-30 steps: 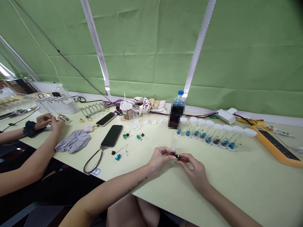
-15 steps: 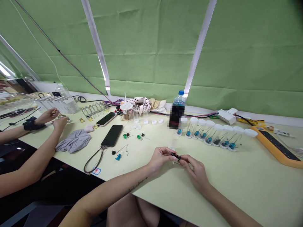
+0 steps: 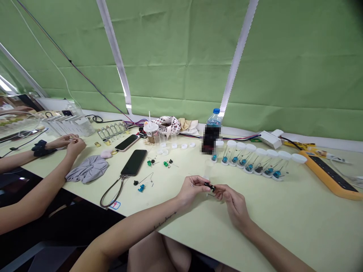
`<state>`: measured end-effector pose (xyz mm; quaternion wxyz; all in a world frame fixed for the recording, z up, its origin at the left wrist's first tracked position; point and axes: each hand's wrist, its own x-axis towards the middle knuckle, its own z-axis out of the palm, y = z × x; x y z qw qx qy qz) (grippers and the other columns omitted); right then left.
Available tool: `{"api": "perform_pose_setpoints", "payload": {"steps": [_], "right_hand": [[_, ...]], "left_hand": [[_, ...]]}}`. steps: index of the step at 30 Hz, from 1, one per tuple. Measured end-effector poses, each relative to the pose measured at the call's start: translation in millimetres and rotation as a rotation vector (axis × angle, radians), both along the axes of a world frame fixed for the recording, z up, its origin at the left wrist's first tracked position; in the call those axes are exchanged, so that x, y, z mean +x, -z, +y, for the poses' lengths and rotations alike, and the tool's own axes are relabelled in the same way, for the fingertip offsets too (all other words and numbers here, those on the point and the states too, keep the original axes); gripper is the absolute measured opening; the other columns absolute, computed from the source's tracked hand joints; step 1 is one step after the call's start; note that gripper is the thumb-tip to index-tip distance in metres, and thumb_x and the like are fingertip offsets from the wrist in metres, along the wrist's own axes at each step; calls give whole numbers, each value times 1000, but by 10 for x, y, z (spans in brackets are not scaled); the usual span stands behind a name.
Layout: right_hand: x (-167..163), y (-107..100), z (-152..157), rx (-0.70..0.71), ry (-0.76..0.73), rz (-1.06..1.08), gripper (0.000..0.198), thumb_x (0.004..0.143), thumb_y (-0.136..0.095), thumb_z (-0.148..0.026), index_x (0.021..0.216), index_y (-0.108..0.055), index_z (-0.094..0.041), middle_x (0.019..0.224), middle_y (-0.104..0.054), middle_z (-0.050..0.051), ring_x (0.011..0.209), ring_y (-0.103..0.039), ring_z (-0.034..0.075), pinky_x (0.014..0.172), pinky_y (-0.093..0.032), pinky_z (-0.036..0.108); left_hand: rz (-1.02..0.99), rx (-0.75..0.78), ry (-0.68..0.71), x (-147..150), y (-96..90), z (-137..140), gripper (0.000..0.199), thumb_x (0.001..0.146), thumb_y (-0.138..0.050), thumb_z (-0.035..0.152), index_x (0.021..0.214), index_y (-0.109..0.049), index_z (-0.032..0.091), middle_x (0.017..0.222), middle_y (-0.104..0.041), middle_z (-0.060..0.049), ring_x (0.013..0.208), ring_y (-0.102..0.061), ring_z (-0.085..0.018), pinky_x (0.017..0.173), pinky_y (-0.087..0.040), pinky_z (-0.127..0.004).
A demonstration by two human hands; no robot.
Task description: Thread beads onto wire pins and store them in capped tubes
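Observation:
Near the table's front edge, my left hand (image 3: 193, 190) pinches a small black part (image 3: 209, 186) with thin bent wires sticking out of it. My right hand (image 3: 232, 204) is closed, its curled fingertips at the right end of that same part; the exact grip is partly hidden. Just behind the hands a clear tube (image 3: 209, 170) rests on the table. To the left lie a small blue piece (image 3: 141, 187) and a black piece with bent wire (image 3: 136, 183). Farther back are green pieces (image 3: 166, 164) with black bits and wires.
Several white-capped tubes (image 3: 249, 158) with blue pieces stand at right, beside an orange power strip (image 3: 331, 177). A bottle (image 3: 214, 121) and drink cup (image 3: 151, 130) stand at the back. Left are phones (image 3: 134, 163), a grey scrunchie (image 3: 87, 169) and another person's hands (image 3: 74, 145).
My right thumb has drawn back from the black part, with the fingers more curled. My left hand holds its place. The other person's hands have come closer together.

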<state>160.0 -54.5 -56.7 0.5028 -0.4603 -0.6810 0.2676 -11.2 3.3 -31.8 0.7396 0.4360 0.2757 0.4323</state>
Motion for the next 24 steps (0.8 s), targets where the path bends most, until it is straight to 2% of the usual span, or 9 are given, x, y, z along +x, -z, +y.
{"api": "perform_pose_setpoints", "payload": {"steps": [6, 12, 17, 21, 22, 24], "right_hand": [[-20, -22, 4, -35, 11, -33, 37, 96, -28, -39, 92, -59, -19, 76, -62, 5, 65, -57, 16, 60, -47, 28], [-25, -29, 5, -4, 39, 1, 38, 96, -28, -40, 116, -51, -19, 85, -63, 5, 62, -58, 15, 55, -48, 27], [-15, -15, 8, -11, 39, -46, 41, 96, -27, -39, 93, -62, -19, 73, -60, 3, 60, -55, 14, 55, -45, 26], [-12, -11, 10, -14, 66, 3, 41, 96, -26, -41, 115, -54, -19, 82, -61, 4, 57, -53, 13, 54, -46, 27], [-12, -12, 9, -4, 56, 6, 41, 95, -26, -42, 116, -53, -19, 84, -61, 5, 57, -53, 13, 54, -45, 27], [-11, -18, 7, 8, 29, -17, 42, 95, -27, -42, 108, -59, -19, 80, -60, 5, 58, -53, 14, 54, -45, 27]], "left_hand": [[3, 6, 4, -2, -11, 2, 29, 53, -81, 17, 79, -69, 10, 78, -69, -9, 73, -63, -17, 77, -45, -34], [11, -13, -21, 3, -9, 7, 32, 49, -82, 18, 78, -69, 11, 79, -69, -9, 72, -62, -17, 77, -45, -34], [13, -8, -13, 4, -34, -7, 31, 50, -82, 19, 77, -69, 11, 77, -69, -8, 73, -62, -17, 77, -44, -33], [18, -12, -31, 5, -34, -8, 32, 50, -82, 17, 78, -69, 10, 78, -69, -9, 73, -62, -16, 77, -44, -33], [15, -11, -30, 4, -32, -7, 32, 50, -82, 17, 78, -69, 10, 79, -69, -9, 74, -62, -16, 77, -44, -33], [12, -11, -25, 0, -28, -4, 31, 50, -82, 17, 78, -69, 11, 79, -69, -9, 73, -62, -17, 76, -44, -33]]}}
